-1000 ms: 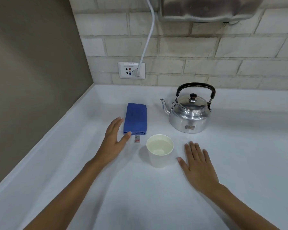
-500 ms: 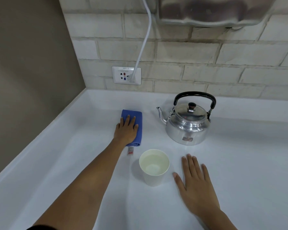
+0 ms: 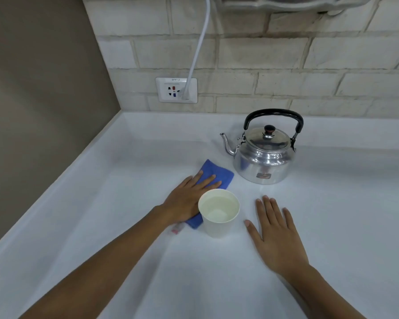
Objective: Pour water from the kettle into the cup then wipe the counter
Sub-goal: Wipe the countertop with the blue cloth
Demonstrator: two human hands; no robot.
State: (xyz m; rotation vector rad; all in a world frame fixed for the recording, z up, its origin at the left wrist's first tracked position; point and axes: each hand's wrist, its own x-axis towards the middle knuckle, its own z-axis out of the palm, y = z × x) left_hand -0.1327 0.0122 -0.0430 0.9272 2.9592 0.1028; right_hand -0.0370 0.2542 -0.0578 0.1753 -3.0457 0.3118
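The folded blue cloth (image 3: 213, 174) is pressed flat to the white desk (image 3: 332, 215) under the left hand (image 3: 189, 199), fingers spread, nothing gripped. The right hand (image 3: 275, 233) is laid open and empty just beside the white paper cup (image 3: 218, 212), which seems filled with water. The shiny metal kettle (image 3: 264, 155) is stood upright behind, apart from the cup.
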